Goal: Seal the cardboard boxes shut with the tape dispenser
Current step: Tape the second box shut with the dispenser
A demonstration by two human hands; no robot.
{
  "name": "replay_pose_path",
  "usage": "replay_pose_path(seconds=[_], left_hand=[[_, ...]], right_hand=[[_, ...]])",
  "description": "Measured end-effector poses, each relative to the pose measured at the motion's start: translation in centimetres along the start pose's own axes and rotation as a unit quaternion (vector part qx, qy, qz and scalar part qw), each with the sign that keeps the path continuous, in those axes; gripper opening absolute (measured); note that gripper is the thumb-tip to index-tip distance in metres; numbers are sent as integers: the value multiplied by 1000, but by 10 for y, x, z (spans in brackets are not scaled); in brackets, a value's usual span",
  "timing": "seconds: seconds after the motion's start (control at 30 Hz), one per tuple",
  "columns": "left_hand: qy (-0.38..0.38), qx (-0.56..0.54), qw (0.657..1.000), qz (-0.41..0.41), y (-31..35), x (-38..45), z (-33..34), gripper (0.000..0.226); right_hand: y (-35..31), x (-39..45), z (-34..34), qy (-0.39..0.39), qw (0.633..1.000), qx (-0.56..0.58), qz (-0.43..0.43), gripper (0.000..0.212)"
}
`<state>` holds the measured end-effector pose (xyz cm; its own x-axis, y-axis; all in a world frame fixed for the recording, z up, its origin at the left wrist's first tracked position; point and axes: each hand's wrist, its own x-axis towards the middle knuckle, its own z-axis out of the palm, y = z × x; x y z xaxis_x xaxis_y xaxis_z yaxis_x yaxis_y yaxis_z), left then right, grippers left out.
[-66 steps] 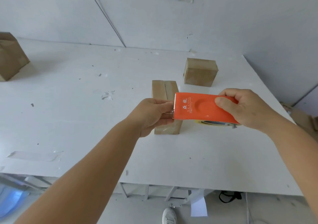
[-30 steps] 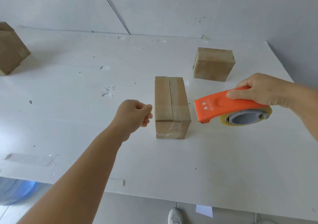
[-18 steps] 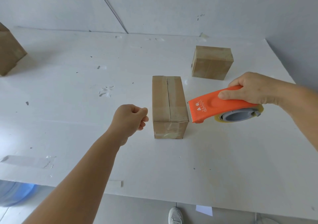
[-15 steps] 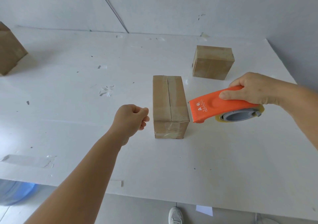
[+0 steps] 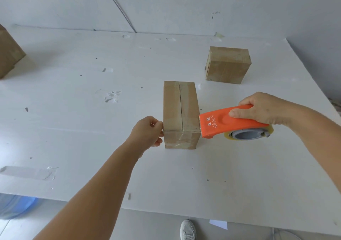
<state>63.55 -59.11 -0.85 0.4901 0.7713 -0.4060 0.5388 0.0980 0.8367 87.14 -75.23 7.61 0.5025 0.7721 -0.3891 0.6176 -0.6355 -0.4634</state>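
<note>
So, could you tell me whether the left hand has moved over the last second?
Yes. The left hand has moved right, closing its gap to the long box; its fingertips now meet the box's left edge.

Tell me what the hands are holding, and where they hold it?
The right hand holds the orange tape dispenser by its rear handle end. The left hand holds nothing; its fingertips only rest against the box.

Only readable bit is on the orange tape dispenser (image 5: 227, 123): two white Chinese characters near the toothed edge, then "YA LONG" in Latin letters, plus a tinier line too blurry to read
</note>
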Motion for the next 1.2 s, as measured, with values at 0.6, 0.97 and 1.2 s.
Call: replay_pose_path(seconds=[0.6, 0.97, 1.2], left_hand=[[22, 78, 977, 199, -13, -20, -8, 27], [-17, 403, 826, 392, 39, -13, 26, 40], [-96, 547, 750, 359, 20, 5, 39, 62]], right_hand=[[4, 0, 6, 24, 1000, -13, -10, 45], [3, -2, 2, 33, 999, -22, -16, 48], [13, -4, 5, -3, 1000, 22, -16, 52]])
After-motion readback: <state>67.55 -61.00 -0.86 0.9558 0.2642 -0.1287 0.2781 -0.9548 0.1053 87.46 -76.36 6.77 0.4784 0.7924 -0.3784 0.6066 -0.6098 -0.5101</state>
